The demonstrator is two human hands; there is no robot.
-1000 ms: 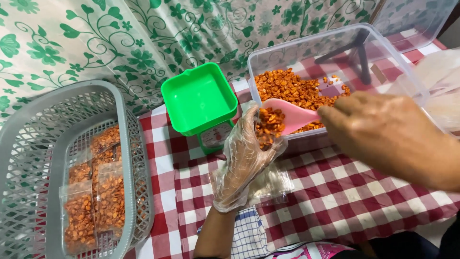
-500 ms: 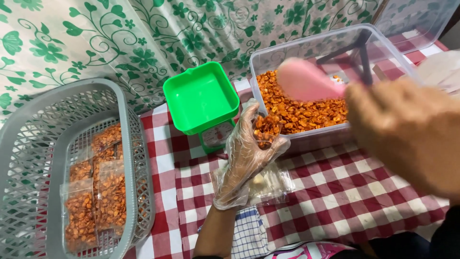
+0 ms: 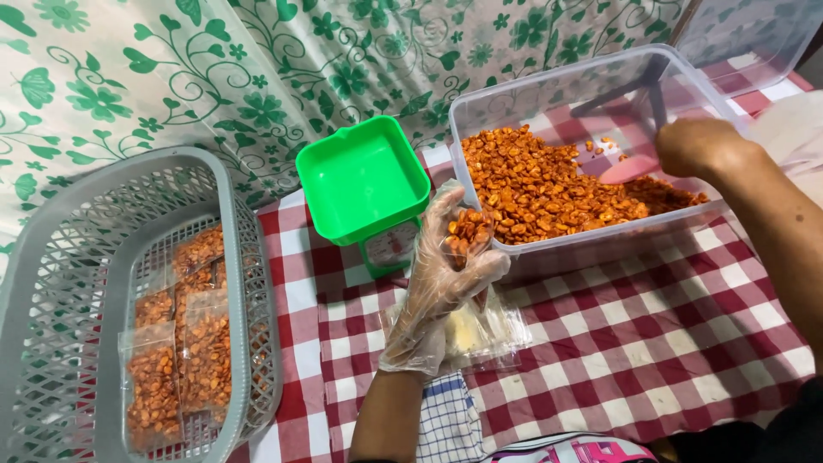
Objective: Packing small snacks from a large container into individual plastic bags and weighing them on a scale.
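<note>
Scoop [image 3: 628, 169] moved down into far-right clear tub [image 3: 480, 111] w/ orange snack [image 3: 549, 184]; right hand [image 3: 699, 144] closed on it. Gloved left hand [image 3: 441, 283] pinches small filled bag [image 3: 467, 233] near green scale [image 3: 364, 184], above counter [image 3: 617, 343].

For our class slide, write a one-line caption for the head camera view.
Gloved left hand holds a small bag of orange snacks while the right hand dips a pink scoop into the clear tub.

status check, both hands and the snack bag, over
Left hand gloved, holding small bag open. Right hand holds pink scoop in snack tub. Nothing between.
</note>
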